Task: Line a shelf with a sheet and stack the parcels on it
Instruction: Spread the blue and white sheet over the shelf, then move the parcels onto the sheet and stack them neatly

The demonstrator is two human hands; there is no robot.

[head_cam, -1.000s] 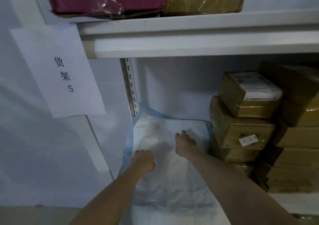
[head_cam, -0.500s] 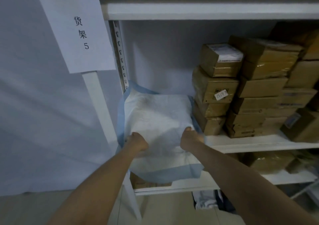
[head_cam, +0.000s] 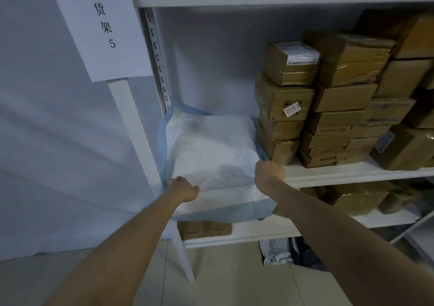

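While left hand (head_cam: pixel 184 188) and right hand (head_cam: pixel 270 170) grip it, the white, blue-bordered sheet (head_cam: pixel 211 150) overhangs the shelf (head_cam: pixel 352 174).

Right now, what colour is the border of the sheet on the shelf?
Light blue, around a white middle, on the sheet; head view.

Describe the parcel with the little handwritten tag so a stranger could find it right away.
Find the white shelf whose left end the blue-edged sheet covers. Just right of the sheet rises a stack of brown parcels; take the second parcel from the top. It alone carries a small tilted white tag reading K-6732.
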